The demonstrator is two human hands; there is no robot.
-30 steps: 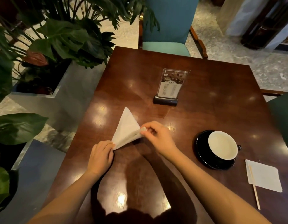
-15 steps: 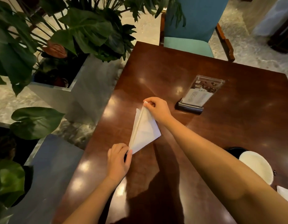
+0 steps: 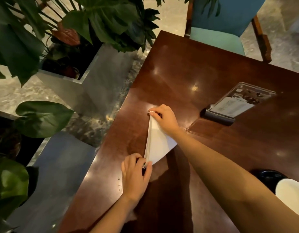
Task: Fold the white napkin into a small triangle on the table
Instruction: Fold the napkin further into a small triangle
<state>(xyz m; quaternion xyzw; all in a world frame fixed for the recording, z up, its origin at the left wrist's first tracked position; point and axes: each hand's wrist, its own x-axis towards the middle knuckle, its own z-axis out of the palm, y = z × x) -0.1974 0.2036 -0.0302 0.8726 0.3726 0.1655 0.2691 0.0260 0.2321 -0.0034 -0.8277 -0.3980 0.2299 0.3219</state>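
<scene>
Pinching the napkin's [image 3: 159,143] tips, the right grip [image 3: 164,118] has folded its corner across while the left grip [image 3: 135,175] anchors: triangle halved.

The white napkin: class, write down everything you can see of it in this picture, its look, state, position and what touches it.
The white napkin is thin, matte and paper-like, folded into a long triangle with several layers showing along its left edge. It lies on the dark glossy table near the table's left side, pointing away from the person. The right hand pinches its far tip; the left hand pinches its near corner. The right wrist hides part of its right edge.
</scene>
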